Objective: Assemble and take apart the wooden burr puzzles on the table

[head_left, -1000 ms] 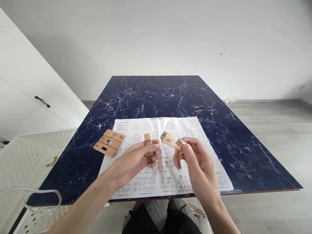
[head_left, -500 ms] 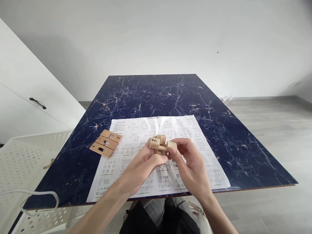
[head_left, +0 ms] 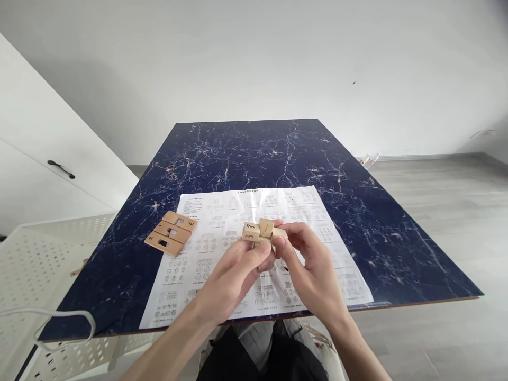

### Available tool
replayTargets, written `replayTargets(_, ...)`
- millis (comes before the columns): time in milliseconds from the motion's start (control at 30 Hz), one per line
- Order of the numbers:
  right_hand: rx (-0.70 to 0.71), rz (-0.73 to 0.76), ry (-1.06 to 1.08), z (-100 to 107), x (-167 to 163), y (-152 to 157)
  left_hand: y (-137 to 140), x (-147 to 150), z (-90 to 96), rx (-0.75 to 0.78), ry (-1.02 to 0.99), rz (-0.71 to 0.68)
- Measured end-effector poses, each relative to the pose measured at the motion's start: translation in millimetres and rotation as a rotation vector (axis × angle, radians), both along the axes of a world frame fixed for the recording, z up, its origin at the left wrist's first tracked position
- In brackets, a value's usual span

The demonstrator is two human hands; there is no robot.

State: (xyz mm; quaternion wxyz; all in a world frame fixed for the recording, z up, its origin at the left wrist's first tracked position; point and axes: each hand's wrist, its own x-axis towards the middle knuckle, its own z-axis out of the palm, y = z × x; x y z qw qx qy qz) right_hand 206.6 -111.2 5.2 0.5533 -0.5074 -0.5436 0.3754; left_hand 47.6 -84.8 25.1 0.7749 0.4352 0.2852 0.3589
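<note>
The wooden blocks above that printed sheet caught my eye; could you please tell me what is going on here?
A person is holding wooden blocks together in both bare hands, above a printed sheet on the dark blue table. The left hand grips them from the left and below, while the right hand pinches their right end. Fingers hide how fully they interlock. Three wooden plates with cutouts lie together across the sheet's left edge, untouched by either hand.

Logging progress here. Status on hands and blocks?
Left hand, right hand gripping wooden blocks. Blocks meet above printed sheet. Slotted plates off left.
</note>
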Motion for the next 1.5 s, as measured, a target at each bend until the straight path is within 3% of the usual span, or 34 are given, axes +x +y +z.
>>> replayTargets(400, -0.168, 0.020, 0.107, 9, 2, 2, -3, 6, -4.9, -0.008, -0.093, 0.021)
replayTargets(633, -0.096, 0.031, 0.056, 13, -8, 1, -5, -3, -3.7, 0.015, -0.015, 0.085)
replayTargets(800, -0.154, 0.073, 0.079, 14, -4, -2, -3, -7, -8.9, 0.080, 0.051, 0.036)
replayTargets(967, -0.163, 0.023, 0.083, 11, 0, -3, -1, -6, -13.9, 0.138, 0.127, -0.022)
replayTargets(1200, -0.310, 0.072, 0.271, 5, 4, 3, 5, -15, 1.8, 0.202, 0.245, -0.069)
replayTargets(1400, -0.391, 0.174, 0.401, 4, 2, 5, 8, -35, 15.7, 0.419, 0.518, -0.040)
replayTargets(1500, -0.405, 0.222, 0.401, 5, -1, 3, 10, -39, 16.1, 0.527, 0.540, -0.049)
